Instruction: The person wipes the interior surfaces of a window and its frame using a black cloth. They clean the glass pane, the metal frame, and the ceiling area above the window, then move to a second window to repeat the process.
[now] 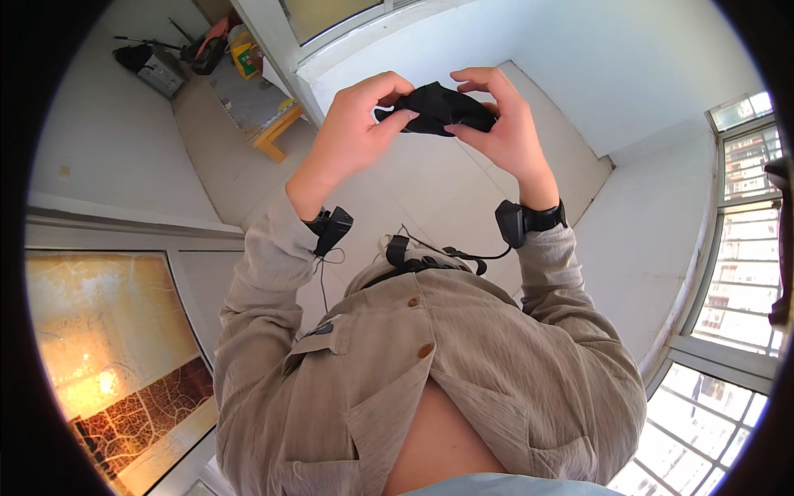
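A small piece of black cloth (pixel 440 106), bunched up so that its kind cannot be told, is stretched between my two hands in front of me. My left hand (pixel 366 115) pinches its left end between thumb and fingers. At the opposite end, my right hand (pixel 499 115) grips the cloth with the thumb along its lower edge, while the index finger is raised off it. Black devices are strapped to both wrists, the left wrist device (pixel 334 230) and the right wrist device (pixel 513 223), with thin cables running from them.
Far left, a low wooden-legged table (pixel 248 105) carries a yellow-green bag (pixel 244 59). A silver case (pixel 160 71) stands by the wall. Barred windows (pixel 744 248) line the right side; a patterned glass door panel (pixel 118 335) is at the left. Pale floor tiles (pixel 434 186) lie below my hands.
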{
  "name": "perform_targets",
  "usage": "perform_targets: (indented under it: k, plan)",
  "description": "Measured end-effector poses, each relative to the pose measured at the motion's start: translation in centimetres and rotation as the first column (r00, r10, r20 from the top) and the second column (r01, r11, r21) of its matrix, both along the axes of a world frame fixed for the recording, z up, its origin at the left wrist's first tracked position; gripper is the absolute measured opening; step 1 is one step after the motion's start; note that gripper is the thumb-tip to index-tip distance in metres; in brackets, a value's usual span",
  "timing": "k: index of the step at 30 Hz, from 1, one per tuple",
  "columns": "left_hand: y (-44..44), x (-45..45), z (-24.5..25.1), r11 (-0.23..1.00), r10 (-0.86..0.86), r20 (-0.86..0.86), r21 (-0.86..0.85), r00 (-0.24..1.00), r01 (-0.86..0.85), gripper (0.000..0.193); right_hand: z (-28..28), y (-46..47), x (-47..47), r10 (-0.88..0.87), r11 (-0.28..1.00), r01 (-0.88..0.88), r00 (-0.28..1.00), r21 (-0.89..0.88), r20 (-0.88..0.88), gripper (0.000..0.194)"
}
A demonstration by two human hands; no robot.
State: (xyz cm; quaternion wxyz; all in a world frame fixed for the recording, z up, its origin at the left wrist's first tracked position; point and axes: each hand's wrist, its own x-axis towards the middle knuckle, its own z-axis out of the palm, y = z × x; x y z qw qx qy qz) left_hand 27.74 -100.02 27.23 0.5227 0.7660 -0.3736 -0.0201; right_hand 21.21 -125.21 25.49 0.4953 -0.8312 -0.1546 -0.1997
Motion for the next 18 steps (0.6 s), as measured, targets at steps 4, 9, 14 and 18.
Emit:
perform_targets:
  k: [4, 9, 14, 18]
  plan:
    - [-3.3, 2.1, -1.9, 0.994, -0.092, -0.157, -0.071, 0.983, 0.081, 0.015, -2.3, -5.4, 0.7, 0.18, 0.976, -0.118, 0.91, 0.182, -0.372, 0.036]
    - [-9.0, 4.1, -3.7, 0.998, -0.064, -0.144, -0.035, 0.987, 0.059, 0.018, -4.6, -9.9, 1.2, 0.457, 0.805, -0.121, 0.75, 0.581, -0.477, 0.033]
    - [-13.5, 0.0, -4.4, 0.973, 0.23, 0.131, -0.006, 0.964, -0.231, 0.049, -5.7, -11.5, 1.3, 0.434, 0.628, 0.102, 0.777, 0.772, -0.456, 0.033]
    - [-17.1, -3.1, -5.9, 0.998, 0.068, 0.022, 0.005, 0.997, -0.068, 0.064, -6.3, -13.0, 1.5, 0.356, 0.681, 0.119, 0.808, 0.722, -0.47, 0.032]
